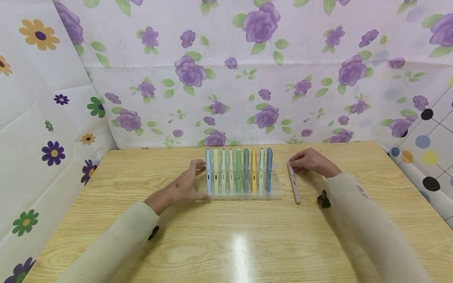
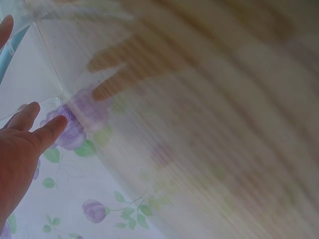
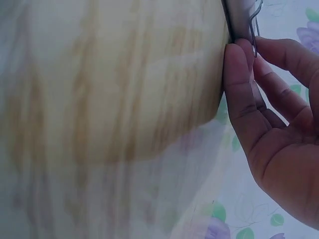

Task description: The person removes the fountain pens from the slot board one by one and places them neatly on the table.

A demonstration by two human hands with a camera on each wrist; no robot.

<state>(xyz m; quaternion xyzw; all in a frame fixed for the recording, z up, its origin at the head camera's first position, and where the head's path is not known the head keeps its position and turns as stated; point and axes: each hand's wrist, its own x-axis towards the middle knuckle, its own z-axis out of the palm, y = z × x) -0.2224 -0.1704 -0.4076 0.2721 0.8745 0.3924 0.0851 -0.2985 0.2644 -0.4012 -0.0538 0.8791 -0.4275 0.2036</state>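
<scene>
One mauve pen [image 1: 295, 188]: pinching with right hand [image 1: 311, 161]; resting left hand [image 1: 184, 184], fingers wide, at rack [image 1: 244, 196]; risking slip if loosening.

A pale wood-grain table [image 1: 198, 243] is spreading out, a streak of light [image 1: 241, 255] gleaming toward six o'clock. Near twelve o'clock a clear stand [image 1: 247, 196] is sitting on it, carrying nine pens [image 1: 238, 177] in a row. At two o'clock a pinkish-grey pen [image 1: 294, 186] is lying, its capped end pointing almost toward twelve.
</scene>
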